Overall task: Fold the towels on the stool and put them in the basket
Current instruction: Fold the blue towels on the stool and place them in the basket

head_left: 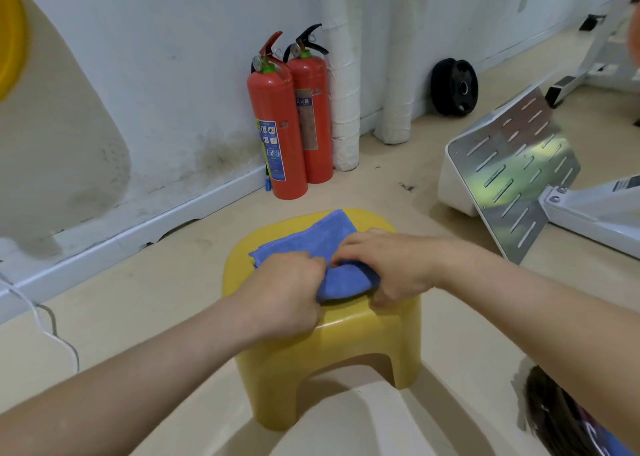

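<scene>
A blue towel point(311, 241) lies partly folded on the top of a yellow plastic stool point(346, 345) in the middle of the view. My left hand point(284, 293) grips the towel's near left edge with curled fingers. My right hand point(388, 265) pinches the towel's near right part, its fingers curled down onto the cloth. The two hands almost touch above the fold. A yellow curved rim point(8, 33), maybe the basket, shows at the top left corner; I cannot tell for sure.
Two red fire extinguishers point(287, 123) stand against the white wall behind the stool. A white machine with a slotted metal plate point(512, 171) sits on the floor at the right. A black weight plate point(453, 87) leans on the wall. A white cable point(45, 331) lies at the left.
</scene>
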Tool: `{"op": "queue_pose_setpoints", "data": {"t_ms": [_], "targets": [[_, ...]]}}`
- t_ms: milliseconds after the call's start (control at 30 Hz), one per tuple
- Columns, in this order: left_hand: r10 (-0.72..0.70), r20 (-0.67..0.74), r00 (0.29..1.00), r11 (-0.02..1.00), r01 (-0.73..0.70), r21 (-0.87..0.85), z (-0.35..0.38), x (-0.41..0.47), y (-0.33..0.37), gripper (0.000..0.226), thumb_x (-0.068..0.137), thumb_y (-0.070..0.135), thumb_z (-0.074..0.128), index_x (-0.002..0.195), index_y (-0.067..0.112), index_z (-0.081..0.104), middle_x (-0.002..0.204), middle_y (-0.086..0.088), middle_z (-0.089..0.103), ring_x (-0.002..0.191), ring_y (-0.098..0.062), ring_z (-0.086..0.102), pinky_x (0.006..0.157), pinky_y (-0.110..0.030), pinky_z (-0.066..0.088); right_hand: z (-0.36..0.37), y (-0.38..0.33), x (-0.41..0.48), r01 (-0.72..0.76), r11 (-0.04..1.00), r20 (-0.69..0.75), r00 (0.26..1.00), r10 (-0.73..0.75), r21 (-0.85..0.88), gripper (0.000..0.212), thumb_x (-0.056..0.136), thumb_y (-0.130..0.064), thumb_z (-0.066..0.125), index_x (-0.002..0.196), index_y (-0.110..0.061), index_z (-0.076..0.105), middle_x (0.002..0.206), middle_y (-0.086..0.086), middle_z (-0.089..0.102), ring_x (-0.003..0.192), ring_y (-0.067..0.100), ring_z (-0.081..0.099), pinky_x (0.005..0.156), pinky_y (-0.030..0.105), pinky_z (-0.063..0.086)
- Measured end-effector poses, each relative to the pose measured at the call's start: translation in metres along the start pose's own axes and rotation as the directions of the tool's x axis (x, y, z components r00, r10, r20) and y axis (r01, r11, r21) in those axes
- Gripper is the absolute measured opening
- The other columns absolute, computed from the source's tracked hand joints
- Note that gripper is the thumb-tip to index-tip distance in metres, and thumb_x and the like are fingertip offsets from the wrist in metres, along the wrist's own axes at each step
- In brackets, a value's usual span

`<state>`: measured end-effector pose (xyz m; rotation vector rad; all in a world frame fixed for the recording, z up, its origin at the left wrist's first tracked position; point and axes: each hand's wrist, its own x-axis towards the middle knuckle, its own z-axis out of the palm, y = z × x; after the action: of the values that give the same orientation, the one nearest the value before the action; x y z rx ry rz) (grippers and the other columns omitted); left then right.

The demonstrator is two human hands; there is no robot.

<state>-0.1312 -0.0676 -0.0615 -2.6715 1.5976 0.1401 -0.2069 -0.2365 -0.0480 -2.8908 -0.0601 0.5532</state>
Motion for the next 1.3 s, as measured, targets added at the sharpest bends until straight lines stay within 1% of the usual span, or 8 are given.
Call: {"op": "queue_pose_setpoints", "data": {"t_ms": [167,300,400,600,800,1034,1134,1300], "targets": [[-0.146,0.185,0.972,0.901,0.208,-0.381,-0.021,-0.002,-0.021,0.025,0.061,0.031,0.056,0.055,0.014,0.039,0.057,-0.004,0.031,0.054,-0.017,0.03,0.052,-0.032,0.024,-0.003,-0.007,-0.008,0.037,0.992,-0.149,0.989,-0.018,0.124,0.011,0.082,-0.024,0.061,0.077,-0.031,0.053,0.074,-0.01,0.052,0.073,0.01,0.048,0.063,0.026,0.039],[-0.181,0.354,0.918,0.643,0.383,-0.664,-0.03,-0.007,-0.047,0.025,0.062,0.036,0.062,0.061,0.012,0.053,0.063,-0.002,0.047,0.063,-0.019,0.043,0.06,-0.032,0.035,-0.009,-0.005,-0.008,0.005,0.935,-0.127,0.991,0.043,0.355,0.011,0.087,-0.03,0.062,0.094,-0.022,0.06,0.087,-0.005,0.059,0.077,0.012,0.052,0.068,0.026,0.042],[-0.173,0.378,0.91,0.471,0.413,-0.779,-0.025,-0.002,-0.062,0.032,0.082,0.033,0.068,0.099,0.007,0.068,0.098,-0.009,0.073,0.091,-0.024,0.067,0.087,-0.038,0.054,-0.007,0.003,0.0,-0.035,0.886,-0.179,0.975,0.131,0.462,0.017,0.089,-0.032,0.062,0.105,-0.028,0.056,0.092,-0.01,0.057,0.082,0.009,0.053,0.069,0.022,0.042],[-0.256,0.354,0.9,0.332,0.425,-0.842,-0.006,0.006,-0.072,0.025,0.095,0.028,0.058,0.108,0.007,0.064,0.11,-0.015,0.069,0.101,-0.028,0.067,0.088,-0.04,0.056,0.014,0.011,0.022,-0.045,0.846,-0.389,0.874,0.291,0.531,0.015,0.093,-0.033,0.057,0.104,-0.023,0.053,0.081,-0.014,0.051,0.077,0.01,0.049,0.062,0.019,0.037],[-0.491,-0.126,0.862,0.737,0.334,-0.588,0.016,0.011,-0.058,0.023,0.084,0.036,0.062,0.097,0.018,0.063,0.08,0.001,0.065,0.079,-0.019,0.06,0.067,-0.033,0.047,0.022,0.007,0.042,-0.123,0.866,-0.454,0.811,0.369,0.485,0.025,0.091,-0.036,0.059,0.109,-0.023,0.048,0.067,-0.006,0.045,0.065,0.011,0.045,0.055,0.027,0.032],[-0.058,-0.49,0.87,0.981,-0.041,-0.189,0.026,0.006,-0.073,0.018,0.086,0.03,0.052,0.098,0.028,0.066,0.09,0.0,0.049,0.084,-0.022,0.048,0.066,-0.032,0.04,0.007,-0.001,0.043,-0.173,0.955,-0.543,0.792,0.279,0.239,0.024,0.085,-0.033,0.067,0.103,-0.027,0.053,0.107,-0.004,0.044,0.091,0.018,0.05,0.077,0.035,0.047],[0.111,-0.357,0.927,0.991,-0.129,-0.028,0.022,0.008,-0.071,0.041,0.087,0.04,0.03,0.099,0.025,0.067,0.093,0.002,0.062,0.087,-0.024,0.056,0.067,-0.033,0.044,0.01,-0.014,0.05,-0.114,0.992,-0.556,0.828,0.07,-0.045,0.012,0.09,-0.016,0.053,0.099,-0.019,0.062,0.106,0.001,0.052,0.093,0.025,0.054,0.074,0.038,0.046],[0.084,-0.157,0.984,0.996,-0.087,-0.014,0.018,0.001,-0.074,0.058,0.076,0.064,0.049,0.121,0.028,0.047,0.113,0.008,0.049,0.106,-0.015,0.045,0.081,-0.034,0.048,0.002,-0.02,0.043,-0.094,0.996,-0.355,0.931,0.086,-0.004,0.048,0.081,-0.06,0.058,0.105,-0.019,0.057,0.1,-0.001,0.059,0.096,0.02,0.05,0.084,0.037,0.044]]}}
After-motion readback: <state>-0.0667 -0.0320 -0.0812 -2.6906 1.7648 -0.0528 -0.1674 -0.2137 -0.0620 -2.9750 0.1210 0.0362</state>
